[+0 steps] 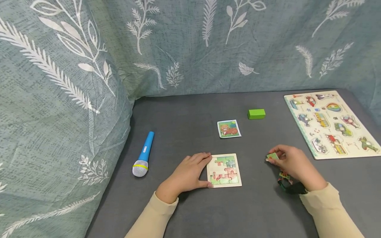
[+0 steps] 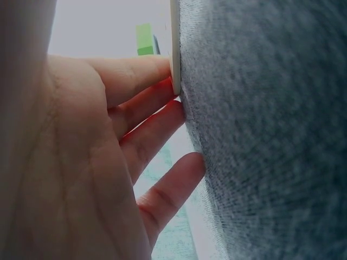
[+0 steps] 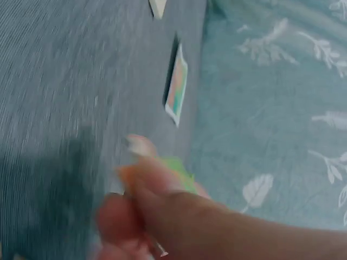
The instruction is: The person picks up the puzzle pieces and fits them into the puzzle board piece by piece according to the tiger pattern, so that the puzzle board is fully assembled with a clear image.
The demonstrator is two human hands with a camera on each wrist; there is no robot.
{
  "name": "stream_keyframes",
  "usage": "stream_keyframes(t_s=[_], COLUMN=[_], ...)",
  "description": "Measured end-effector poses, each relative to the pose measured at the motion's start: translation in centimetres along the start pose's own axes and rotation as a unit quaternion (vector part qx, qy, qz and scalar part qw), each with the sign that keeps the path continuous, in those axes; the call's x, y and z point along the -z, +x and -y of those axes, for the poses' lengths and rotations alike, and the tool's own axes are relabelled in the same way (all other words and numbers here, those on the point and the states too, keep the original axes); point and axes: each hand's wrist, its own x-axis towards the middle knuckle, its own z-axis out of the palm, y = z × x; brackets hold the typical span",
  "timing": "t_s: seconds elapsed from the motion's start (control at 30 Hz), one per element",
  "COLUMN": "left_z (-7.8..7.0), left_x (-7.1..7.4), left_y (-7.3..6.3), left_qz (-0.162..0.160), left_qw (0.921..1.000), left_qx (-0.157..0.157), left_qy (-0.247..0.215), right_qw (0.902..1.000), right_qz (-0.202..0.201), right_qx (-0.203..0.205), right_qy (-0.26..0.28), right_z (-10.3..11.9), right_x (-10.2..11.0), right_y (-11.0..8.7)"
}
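A small wooden jigsaw board (image 1: 239,170) lies on the dark cloth, partly filled with green and red pieces. My left hand (image 1: 189,172) rests against its left side, thumb at the lower corner and fingertips at the upper one. In the left wrist view those fingers are extended and touch the edge of the board (image 2: 175,49). To the right of the board, my right hand (image 1: 293,163) pinches a green jigsaw piece (image 1: 272,156) above the cloth. More colourful pieces (image 1: 285,177) lie in a dark heap beneath that hand, partly hidden by it.
Behind the board lies a square picture card (image 1: 229,129) showing a brown animal. A green block (image 1: 256,114) sits farther back. At left is a blue toy microphone (image 1: 144,154); at right, a large picture board (image 1: 333,125). Patterned curtains (image 1: 190,49) border the back and left.
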Motion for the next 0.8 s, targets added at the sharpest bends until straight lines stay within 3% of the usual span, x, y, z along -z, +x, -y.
stream_keyframes(t_s=[0.13, 0.33, 0.47, 0.8], left_z=[0.0, -0.1, -0.2, 0.1], left_x=[0.1, 0.1, 0.0, 0.3], left_y=[0.0, -0.2, -0.1, -0.4], left_qz=[-0.001, 0.006, 0.010, 0.003], left_qw=[1.0000, 1.0000, 0.9999, 1.0000], left_qx=[-0.002, 0.002, 0.002, 0.004], left_qy=[0.001, 0.000, -0.003, -0.004], right_qw=[0.9988, 0.9930, 0.9886, 0.9832], right_qz=[-0.003, 0.026, 0.035, 0.081], right_qx=[-0.008, 0.050, 0.052, 0.073], right_qy=[0.049, 0.104, 0.137, 0.147], right_z=[2.0, 4.6, 6.1, 9.2], right_x=[-0.6, -2.0, -3.2, -6.3], right_y=[0.7, 1.3, 1.9, 3.7])
